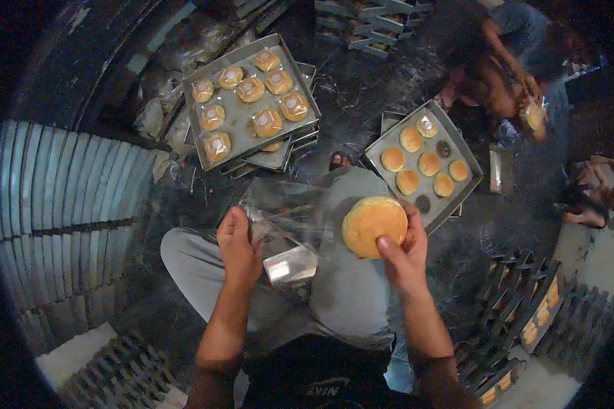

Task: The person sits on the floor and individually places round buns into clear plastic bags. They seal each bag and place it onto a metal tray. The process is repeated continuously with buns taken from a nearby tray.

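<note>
My right hand (407,253) grips a round golden bun (373,227) above my right knee, thumb on its top. My left hand (239,243) pinches the edge of a clear plastic bag (286,204), which spreads between the two hands. Below the bag, by my lap, lies a small shiny packet or box (290,264); its kind is unclear. To the front right, a metal tray (470,153) holds several bare buns and one wrapped bun (427,126). At the front left, another metal tray (235,148) on a stack carries several wrapped buns (250,89) with round labels.
Another person (522,56) sits at the upper right with a bun in the hands; a further person (591,194) is at the far right. Stacked trays (542,307) with buns stand at the lower right. A corrugated metal shutter (66,179) is on the left, near crumpled plastic (153,112).
</note>
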`<state>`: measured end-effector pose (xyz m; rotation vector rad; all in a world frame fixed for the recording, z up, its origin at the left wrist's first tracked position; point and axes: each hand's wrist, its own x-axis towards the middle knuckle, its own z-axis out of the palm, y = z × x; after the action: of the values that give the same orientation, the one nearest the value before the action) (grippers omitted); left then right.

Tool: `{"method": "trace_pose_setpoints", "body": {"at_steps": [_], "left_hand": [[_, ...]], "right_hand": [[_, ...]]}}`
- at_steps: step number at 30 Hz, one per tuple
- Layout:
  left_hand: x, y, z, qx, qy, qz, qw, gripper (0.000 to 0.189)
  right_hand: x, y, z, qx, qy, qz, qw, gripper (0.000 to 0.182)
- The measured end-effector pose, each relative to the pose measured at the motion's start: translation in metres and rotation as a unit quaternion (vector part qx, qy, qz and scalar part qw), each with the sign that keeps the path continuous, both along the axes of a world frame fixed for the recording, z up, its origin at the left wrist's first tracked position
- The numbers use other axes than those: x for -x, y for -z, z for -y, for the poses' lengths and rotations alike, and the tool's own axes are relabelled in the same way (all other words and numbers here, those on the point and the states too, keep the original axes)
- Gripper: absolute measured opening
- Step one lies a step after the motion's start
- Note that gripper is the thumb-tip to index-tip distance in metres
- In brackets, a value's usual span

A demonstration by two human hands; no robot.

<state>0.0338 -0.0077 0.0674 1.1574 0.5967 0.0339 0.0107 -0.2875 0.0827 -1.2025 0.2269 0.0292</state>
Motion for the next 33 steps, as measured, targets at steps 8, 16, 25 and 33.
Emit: {"method": "trace_pose_setpoints", "body": {"at_steps": [8, 16, 25, 33], "left_hand": [[0.052, -0.026, -0.018, -0.286, 0.241, 0.013, 0.928, 0.026], [0.073, -0.074, 0.047, 0.336, 0.138, 0.295, 0.884, 0.090], [0.078, -0.080, 0.034, 0.342, 0.140, 0.293, 0.882, 0.088], [0.082, -0.045, 0.048, 0.153, 0.188, 0.159, 0.957, 0.069]], "right_hand": [[0.069, -0.030, -0.044, 0.067, -0.100, -0.053, 0.991, 0.053], [0.091, -0.070, -0.097, 0.444, -0.138, 0.359, 0.809, 0.052], [0.087, -0.062, -0.110, 0.459, -0.113, 0.386, 0.792, 0.046], [0.066, -0.022, -0.115, 0.472, -0.109, 0.361, 0.797, 0.043]]}}
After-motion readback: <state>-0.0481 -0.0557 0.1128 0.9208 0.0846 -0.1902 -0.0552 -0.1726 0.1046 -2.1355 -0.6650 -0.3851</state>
